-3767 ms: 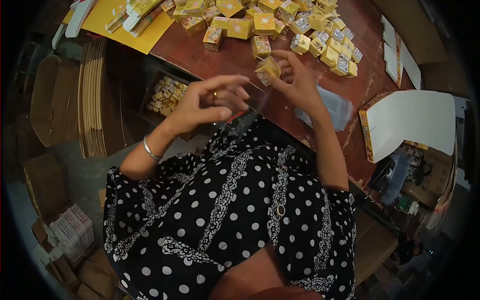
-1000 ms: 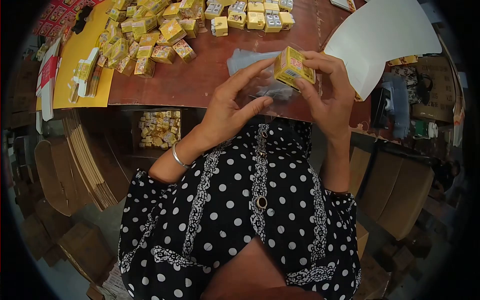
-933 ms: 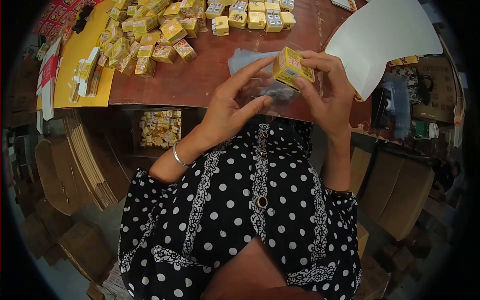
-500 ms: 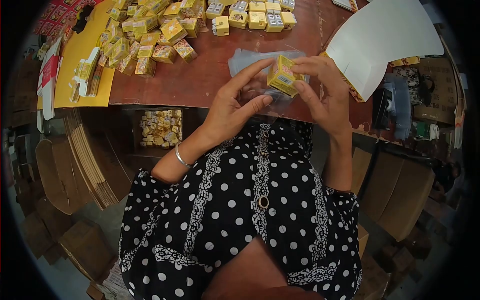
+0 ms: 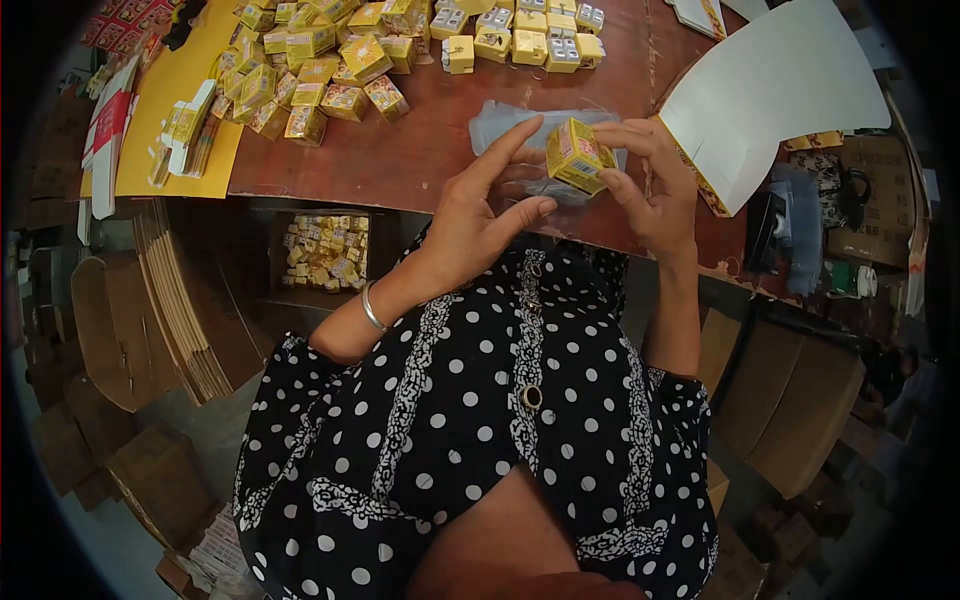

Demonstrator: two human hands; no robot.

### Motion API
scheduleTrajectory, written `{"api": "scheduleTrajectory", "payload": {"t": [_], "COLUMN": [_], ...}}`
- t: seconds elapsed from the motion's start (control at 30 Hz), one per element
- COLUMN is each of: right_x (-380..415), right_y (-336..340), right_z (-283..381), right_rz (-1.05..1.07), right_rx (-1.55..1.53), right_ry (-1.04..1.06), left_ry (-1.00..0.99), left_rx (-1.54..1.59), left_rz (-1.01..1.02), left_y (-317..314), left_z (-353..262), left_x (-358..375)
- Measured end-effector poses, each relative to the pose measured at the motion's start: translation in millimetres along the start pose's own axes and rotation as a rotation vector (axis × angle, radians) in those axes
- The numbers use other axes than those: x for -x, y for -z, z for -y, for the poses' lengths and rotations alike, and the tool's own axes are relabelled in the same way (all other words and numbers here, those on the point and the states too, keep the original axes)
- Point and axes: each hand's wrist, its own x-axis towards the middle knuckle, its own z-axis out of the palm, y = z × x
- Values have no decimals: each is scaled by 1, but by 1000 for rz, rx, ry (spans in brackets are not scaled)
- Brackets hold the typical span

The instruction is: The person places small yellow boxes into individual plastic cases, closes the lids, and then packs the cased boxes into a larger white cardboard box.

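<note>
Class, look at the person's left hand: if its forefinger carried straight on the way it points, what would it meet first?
Probably the small yellow box held in the right hand. The left hand points up and right at it, its fingertip nearly touching, though depth is unclear.

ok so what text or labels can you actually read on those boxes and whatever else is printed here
None can be read.
Small yellow box between the right hand and left hand: red print and a white label patch, too blurred to quote.
Yellow boxes on the table: printed panels, too small.
Red sheets at the far left corner: pattern only, illegible.
Large folded carton: its printed edge is too small.
</note>
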Motion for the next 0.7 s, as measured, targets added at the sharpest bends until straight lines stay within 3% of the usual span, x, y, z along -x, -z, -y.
{"api": "scheduleTrajectory", "payload": {"t": [0.3,0.57,0.7], "right_x": [6,0,0], "right_y": [0,1,2], "right_z": [-6,-2,-7], "right_rz": [-62,0,63], "right_rx": [-117,-166,-172], "right_ry": [-46,-82,-48], "left_ry": [-20,-141,-102], "left_rx": [-32,-190,-208], "left_rz": [-95,-148,-145], "left_y": [-1,5,6], "left_z": [-2,-7,-12], "left_x": [1,6,11]}}
